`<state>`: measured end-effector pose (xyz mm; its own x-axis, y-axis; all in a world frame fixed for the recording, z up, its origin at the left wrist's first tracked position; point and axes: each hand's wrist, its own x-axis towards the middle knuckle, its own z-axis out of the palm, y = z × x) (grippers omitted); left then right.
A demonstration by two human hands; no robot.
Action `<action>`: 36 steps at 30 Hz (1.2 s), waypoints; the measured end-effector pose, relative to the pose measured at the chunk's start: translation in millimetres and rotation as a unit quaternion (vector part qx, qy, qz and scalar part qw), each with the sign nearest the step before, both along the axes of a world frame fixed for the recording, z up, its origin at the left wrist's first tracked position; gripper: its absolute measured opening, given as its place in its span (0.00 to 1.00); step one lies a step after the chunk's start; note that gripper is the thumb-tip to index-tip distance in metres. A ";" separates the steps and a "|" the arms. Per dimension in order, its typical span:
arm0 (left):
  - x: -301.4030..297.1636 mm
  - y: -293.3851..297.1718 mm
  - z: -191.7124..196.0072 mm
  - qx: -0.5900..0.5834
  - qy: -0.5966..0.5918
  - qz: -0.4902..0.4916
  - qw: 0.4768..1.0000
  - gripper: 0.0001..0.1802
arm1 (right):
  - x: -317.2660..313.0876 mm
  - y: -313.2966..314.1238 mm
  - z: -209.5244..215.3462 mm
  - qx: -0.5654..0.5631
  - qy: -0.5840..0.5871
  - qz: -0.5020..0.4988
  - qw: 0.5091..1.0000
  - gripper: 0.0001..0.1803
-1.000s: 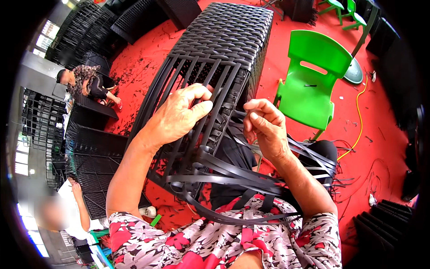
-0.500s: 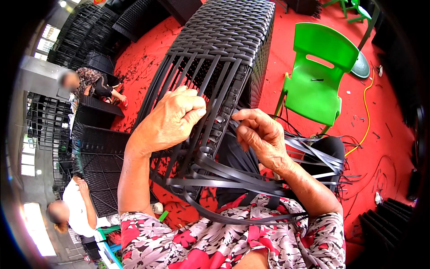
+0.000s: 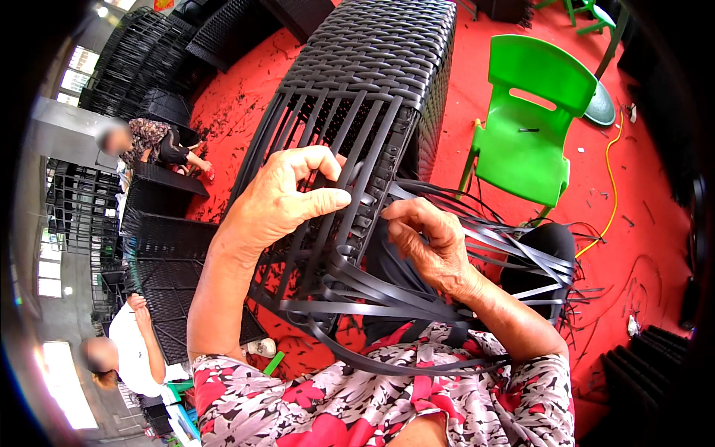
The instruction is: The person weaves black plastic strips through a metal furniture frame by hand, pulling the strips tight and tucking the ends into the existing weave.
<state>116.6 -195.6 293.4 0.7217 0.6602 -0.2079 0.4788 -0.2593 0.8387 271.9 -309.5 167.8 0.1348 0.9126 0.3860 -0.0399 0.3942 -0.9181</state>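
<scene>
We brace the half-woven black wicker frame (image 3: 357, 149), tipped toward our lap, with our left hand (image 3: 287, 197) curled shut over its upright strips, so our right hand (image 3: 424, 242) can pinch a loose flat weaving strand (image 3: 477, 238) taut beside it.

Red floor (image 3: 514, 246) carries everything in view. Black woven frame (image 3: 387, 82) stands on it, just beyond the fingers (image 3: 328, 197). Green plastic chair (image 3: 532, 123) stands to the right of the fingers. Yellow cable (image 3: 612, 186) lies further right. Short black strip offcuts litter the floor throughout.
</scene>
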 end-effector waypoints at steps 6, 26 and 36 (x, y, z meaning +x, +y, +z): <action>10.6 -5.5 0.9 0.078 0.017 -0.015 0.997 0.10 | -9.1 -4.0 -8.0 -0.023 0.117 -0.007 0.993 0.13; 10.5 -20.6 16.7 0.561 0.133 -0.112 0.809 0.12 | 6.5 14.5 37.4 0.043 -0.165 -0.112 0.979 0.12; -1.7 -5.5 -39.6 0.530 0.029 -0.073 0.844 0.14 | -4.7 29.9 56.3 -0.060 -0.320 -0.133 0.936 0.14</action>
<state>114.9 -201.2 253.8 0.8209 0.4022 0.4055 0.4091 -0.9095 0.0739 267.1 -279.6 224.1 0.1400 0.9215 0.3622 0.6176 0.2047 -0.7594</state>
